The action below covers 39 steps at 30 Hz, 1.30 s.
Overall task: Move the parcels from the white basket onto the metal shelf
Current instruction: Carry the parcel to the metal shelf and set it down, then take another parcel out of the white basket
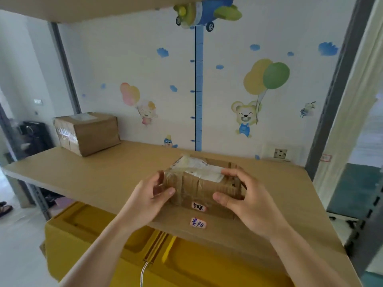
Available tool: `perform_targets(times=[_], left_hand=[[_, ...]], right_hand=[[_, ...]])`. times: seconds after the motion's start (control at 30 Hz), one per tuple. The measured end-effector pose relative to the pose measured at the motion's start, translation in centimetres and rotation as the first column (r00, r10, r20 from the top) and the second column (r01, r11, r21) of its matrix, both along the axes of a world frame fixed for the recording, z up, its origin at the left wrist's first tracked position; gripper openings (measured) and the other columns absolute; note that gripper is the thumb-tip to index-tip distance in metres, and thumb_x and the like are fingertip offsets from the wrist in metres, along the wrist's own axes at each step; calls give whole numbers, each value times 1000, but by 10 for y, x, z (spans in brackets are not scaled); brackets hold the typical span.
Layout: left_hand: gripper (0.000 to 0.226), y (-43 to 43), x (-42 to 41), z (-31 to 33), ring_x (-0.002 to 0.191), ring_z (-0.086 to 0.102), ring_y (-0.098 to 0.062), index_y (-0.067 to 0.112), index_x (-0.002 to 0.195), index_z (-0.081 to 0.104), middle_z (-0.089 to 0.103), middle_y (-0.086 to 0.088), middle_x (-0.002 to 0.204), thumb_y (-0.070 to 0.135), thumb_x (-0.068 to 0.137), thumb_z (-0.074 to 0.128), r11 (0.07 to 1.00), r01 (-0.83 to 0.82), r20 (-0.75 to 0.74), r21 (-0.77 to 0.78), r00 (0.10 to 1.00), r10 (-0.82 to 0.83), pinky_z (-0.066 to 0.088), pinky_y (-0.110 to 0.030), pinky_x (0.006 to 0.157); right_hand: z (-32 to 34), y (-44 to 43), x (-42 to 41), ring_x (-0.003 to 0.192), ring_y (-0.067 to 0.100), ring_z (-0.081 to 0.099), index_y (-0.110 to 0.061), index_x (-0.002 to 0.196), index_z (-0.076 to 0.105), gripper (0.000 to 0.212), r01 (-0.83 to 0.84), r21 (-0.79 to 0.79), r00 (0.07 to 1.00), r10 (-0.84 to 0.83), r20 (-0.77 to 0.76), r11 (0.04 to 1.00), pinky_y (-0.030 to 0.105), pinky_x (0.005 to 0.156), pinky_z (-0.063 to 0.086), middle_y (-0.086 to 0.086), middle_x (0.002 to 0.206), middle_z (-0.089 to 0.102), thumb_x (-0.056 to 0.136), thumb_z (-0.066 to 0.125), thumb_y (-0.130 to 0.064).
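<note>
A small taped cardboard parcel [199, 181] with a white label on top rests on the tan shelf board [116, 172], near its front edge. My left hand [151, 197] grips the parcel's left end, thumb on the front face. My right hand [242, 195] holds its right end, fingers over the top edge. A larger cardboard parcel [87, 132] stands at the shelf's back left. The white basket is out of view.
Grey metal uprights [333, 96] frame the shelf on both sides, and another board runs overhead. Two small handwritten tags [198, 222] are stuck on the shelf's front edge. A yellow box [124, 251] sits below the shelf. The wall behind carries cartoon stickers and a socket [280, 153].
</note>
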<state>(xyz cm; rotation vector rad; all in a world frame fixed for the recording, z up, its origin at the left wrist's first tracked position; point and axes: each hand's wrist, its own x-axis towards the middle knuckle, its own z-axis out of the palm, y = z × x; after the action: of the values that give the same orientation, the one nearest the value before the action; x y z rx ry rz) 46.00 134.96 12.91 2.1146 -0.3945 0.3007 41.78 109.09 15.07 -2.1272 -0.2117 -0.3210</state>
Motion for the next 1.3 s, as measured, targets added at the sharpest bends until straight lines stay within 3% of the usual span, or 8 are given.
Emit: perform_targets(times=[0.2,0.27,0.37,0.57,0.83,0.93,1.13,1.3], left_hand=[[43,-2,-11,5,125,63,0,21,135,57,71,23,125,30,94,68,964,77,227,-256,974,-18,53,-27,104],[44,-13,-24,14,132,59,-24,10,135,54,65,3,136,18,92,57,934,69,481,-350,869,116,48,-44,110],[46,-53,-49,42,132,57,-38,3,131,56,61,-18,136,9,86,50,933,266,631,-241,773,-57,47,-60,106],[48,-175,-121,67,139,52,-34,-7,133,54,58,-22,141,9,88,50,814,570,601,-110,690,-403,45,-52,110],[57,-405,-257,43,150,42,-24,3,149,44,48,-11,158,21,95,49,570,803,508,-173,569,-647,40,-55,116],[57,-494,-314,27,147,46,-19,12,150,44,49,-7,159,37,100,51,438,843,434,-312,537,-724,42,-53,115],[82,-646,-426,8,147,44,-11,13,156,41,48,3,160,67,93,47,237,913,324,-333,347,-880,40,-50,117],[64,-757,-479,-9,145,45,-3,16,155,42,51,8,158,46,99,50,141,925,232,-353,232,-945,41,-35,115]], right_hand=[[5,3,-10,136,4,52,-47,142,49,86,52,81,996,-58,69,995,46,115,45,-16,148,54,64,76,-72],[12,-1,-23,152,4,32,-50,144,44,92,96,79,976,-110,187,992,52,120,37,-17,163,38,61,68,-84],[25,-13,-59,150,-4,32,-53,140,47,80,-16,182,947,-43,318,983,44,118,38,-20,162,39,67,72,-74],[40,-94,-168,145,3,47,-31,144,51,86,-58,276,888,-77,454,959,33,107,51,-19,152,55,69,81,-58],[25,-287,-358,140,3,52,-27,150,47,78,380,203,769,-430,472,902,43,114,45,-26,148,57,83,70,-61],[10,-353,-433,136,-12,49,-28,150,46,77,541,186,708,-564,426,820,27,112,43,-38,143,55,83,70,-56],[-5,-458,-564,131,-21,47,-44,143,50,68,796,231,484,-816,316,560,39,115,43,-49,135,53,81,74,-39],[-27,-537,-623,121,-1,66,-29,146,54,68,823,349,372,-890,266,448,32,102,55,-27,130,68,84,81,-38]])
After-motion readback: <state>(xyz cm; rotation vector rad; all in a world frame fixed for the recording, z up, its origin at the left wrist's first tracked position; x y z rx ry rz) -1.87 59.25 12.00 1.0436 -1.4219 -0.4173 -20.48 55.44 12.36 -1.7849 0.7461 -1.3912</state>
